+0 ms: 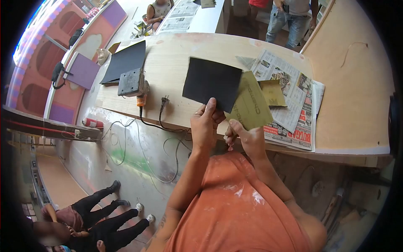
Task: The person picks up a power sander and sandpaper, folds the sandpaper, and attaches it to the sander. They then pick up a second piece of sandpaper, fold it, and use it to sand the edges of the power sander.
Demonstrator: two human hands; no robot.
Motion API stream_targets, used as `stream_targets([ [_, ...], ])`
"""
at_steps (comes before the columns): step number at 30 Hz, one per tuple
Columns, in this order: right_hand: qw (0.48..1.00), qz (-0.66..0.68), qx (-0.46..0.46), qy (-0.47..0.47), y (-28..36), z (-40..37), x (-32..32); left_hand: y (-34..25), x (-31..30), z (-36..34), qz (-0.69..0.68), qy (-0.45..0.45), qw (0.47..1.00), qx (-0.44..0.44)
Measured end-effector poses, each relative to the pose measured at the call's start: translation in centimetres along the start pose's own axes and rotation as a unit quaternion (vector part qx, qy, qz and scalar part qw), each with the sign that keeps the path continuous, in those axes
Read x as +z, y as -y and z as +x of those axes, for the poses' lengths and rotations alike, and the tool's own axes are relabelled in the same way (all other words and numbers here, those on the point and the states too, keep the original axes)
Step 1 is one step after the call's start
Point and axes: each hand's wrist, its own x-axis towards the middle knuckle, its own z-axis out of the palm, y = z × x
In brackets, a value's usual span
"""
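Note:
My left hand (205, 124) is closed on a black sheet of sandpaper (212, 83), thumb on its dark face near the lower edge. In my right hand (247, 136) is a second sheet of sandpaper (251, 103), its tan printed back turned up and its left edge overlapping the black one. Both sheets are held above the wooden table (168, 63), close to its near edge. Right of them, a smaller tan piece of sandpaper (273, 92) lies on the newspapers (300, 109).
An electric sander (133, 82) rests at the table's left, its cord and plug (164, 102) beside it. Behind it lie black sheets (125, 63). Cords (138, 143) trail over the floor. Two people (100, 214) are at lower left; others (289, 19) stand beyond the table.

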Motion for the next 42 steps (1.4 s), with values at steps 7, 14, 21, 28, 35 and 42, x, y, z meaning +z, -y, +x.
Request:
stream_targets([
  [7, 0.999, 0.009, -0.029, 0.041, -0.9, -0.9, 0.3, 0.0, -0.5, 0.5, -0.019, 0.021, 0.999, 0.020],
  [14, 0.999, 0.002, -0.026, -0.023, -0.3, 0.7, 0.0, 0.5, 0.8, -2.3, -0.001, 0.064, 0.997, -0.039],
  [21, 0.999, -0.009, -0.023, 0.031, -0.9, 0.3, -0.7, 1.0, -0.4, -1.4, -0.015, 0.020, 1.000, -0.002],
  [28, 0.997, 0.015, -0.020, 0.077, -0.6, -0.4, -1.9, 0.9, -0.4, -2.2, -0.045, 0.064, 0.997, -0.012],
  [35, 0.995, -0.006, -0.015, 0.102, 0.9, -0.9, -1.9, 0.6, -2.8, -1.5, -0.112, 0.136, 0.983, -0.053],
  [42, 0.994, -0.018, -0.008, 0.108, 0.6, -0.6, -2.2, 0.7, -2.8, -2.1, -0.193, 0.168, 0.966, -0.047],
])
